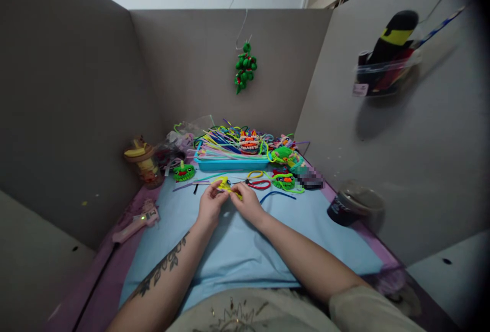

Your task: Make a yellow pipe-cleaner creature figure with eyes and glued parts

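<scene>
Both my hands meet over the blue cloth [237, 260], pinching a small yellow pipe-cleaner piece [224, 184] between them. My left hand [210, 204] grips its left side with thumb and fingers. On the right side, my right hand [247, 203] has its fingers closed on the same piece; its exact shape is partly covered by my fingers. Just beyond my right hand lie scissors [258, 184] with red and yellow handles. A dark blue pipe cleaner [278, 194] rests to the right, and a green frog-like pipe-cleaner figure [184, 171] sits to the left.
Behind my hands stands a blue tray [233, 164] heaped with colourful pipe cleaners. A pink glue gun [138, 224] and a lidded drink cup [147, 163] are at left. A dark tub [346, 207] stands right. Grey partitions [184, 67] enclose the table on three sides.
</scene>
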`<state>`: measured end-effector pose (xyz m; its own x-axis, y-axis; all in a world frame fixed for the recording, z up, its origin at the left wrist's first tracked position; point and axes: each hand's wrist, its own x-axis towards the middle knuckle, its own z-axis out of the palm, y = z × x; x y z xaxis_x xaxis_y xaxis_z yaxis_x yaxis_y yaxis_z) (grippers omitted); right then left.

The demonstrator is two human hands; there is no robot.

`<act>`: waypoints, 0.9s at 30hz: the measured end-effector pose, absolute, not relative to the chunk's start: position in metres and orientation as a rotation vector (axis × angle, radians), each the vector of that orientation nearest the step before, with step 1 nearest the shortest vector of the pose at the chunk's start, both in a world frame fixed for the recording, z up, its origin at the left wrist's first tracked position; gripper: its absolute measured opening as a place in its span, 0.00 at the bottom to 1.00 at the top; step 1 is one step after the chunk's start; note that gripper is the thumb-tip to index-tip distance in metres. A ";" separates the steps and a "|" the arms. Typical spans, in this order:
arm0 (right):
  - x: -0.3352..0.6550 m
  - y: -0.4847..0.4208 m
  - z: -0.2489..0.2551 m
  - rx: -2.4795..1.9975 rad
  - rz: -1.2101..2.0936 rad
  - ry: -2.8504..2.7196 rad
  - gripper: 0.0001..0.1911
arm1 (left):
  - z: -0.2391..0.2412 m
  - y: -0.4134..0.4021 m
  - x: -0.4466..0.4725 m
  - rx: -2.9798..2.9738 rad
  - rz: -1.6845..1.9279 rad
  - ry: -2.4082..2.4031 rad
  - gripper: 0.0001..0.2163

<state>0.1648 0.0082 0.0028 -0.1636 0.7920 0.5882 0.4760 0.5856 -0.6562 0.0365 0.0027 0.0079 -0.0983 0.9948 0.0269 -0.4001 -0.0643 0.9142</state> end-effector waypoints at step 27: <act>0.167 0.008 0.004 -0.999 0.408 -1.802 0.05 | 0.016 -0.003 0.037 1.010 1.516 1.031 0.23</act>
<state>0.1667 0.0078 0.0038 -0.1646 0.7819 0.6013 0.4462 0.6027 -0.6615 0.0367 -0.0025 0.0160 -0.1502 0.9839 0.0974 -0.2715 -0.1357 0.9528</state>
